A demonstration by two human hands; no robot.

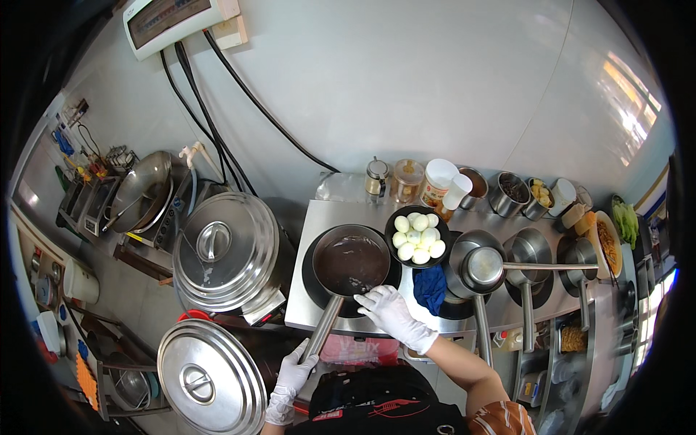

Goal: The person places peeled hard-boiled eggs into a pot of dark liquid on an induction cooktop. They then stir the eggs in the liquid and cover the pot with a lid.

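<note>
My left hand (pixel 293 370), in a white glove, grips the long metal handle (pixel 329 323) of a saucepan. This saucepan (pixel 352 263) stands on a round black hob plate and holds dark brown liquid. At its near right rim is my gloved right hand (pixel 396 316), palm down with bent fingers; whether it pinches anything is hidden. Just behind that hand, peeled boiled eggs (pixel 414 236) are heaped in a black bowl (pixel 390 227). A crumpled blue cloth (pixel 429 289) lies between the bowl and the counter's front edge.
More saucepans (pixel 527 255) line the steel counter (pixel 321 215) rightwards, one small pan (pixel 485 267) resting inside another. Jars and steel canisters (pixel 509 193) stand along the wall. Two large lidded pots (pixel 225 250), (pixel 212 380) flank me on the left. Black cables (pixel 261 111) run down the wall.
</note>
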